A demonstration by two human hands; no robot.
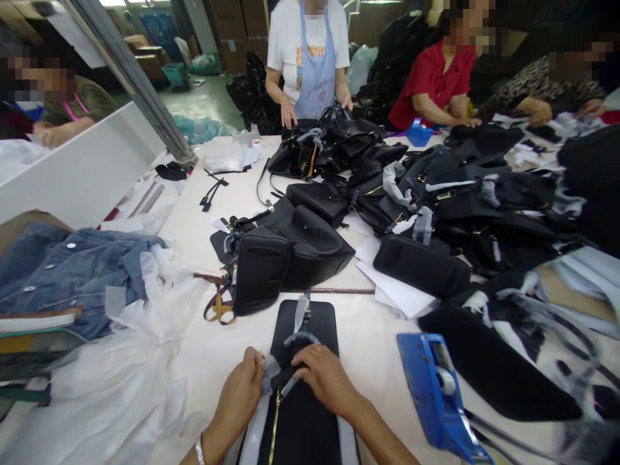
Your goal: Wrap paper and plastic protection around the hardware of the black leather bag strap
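A black bag [310, 413] with a gold zipper [275, 426] lies flat in front of me. Its upper end carries a buckle and a bunched black strap [295, 352], partly wrapped in clear plastic. My left hand [245, 387] is closed at the left side of the strap, pinching a piece of the clear plastic wrapping [270, 373]. On the other side, my right hand [322, 378] curls its fingers over the strap, with thumb and fingertips pressed on it. Part of what lies under the right fingers is hidden.
More black bags [290, 252] lie ahead, and a large heap of them [436, 187] fills the right. A blue tape dispenser [431, 387] stands at my right. White wrapping sheets [116, 381] and a denim garment [97, 265] lie left. Co-workers [314, 71] are across the table.
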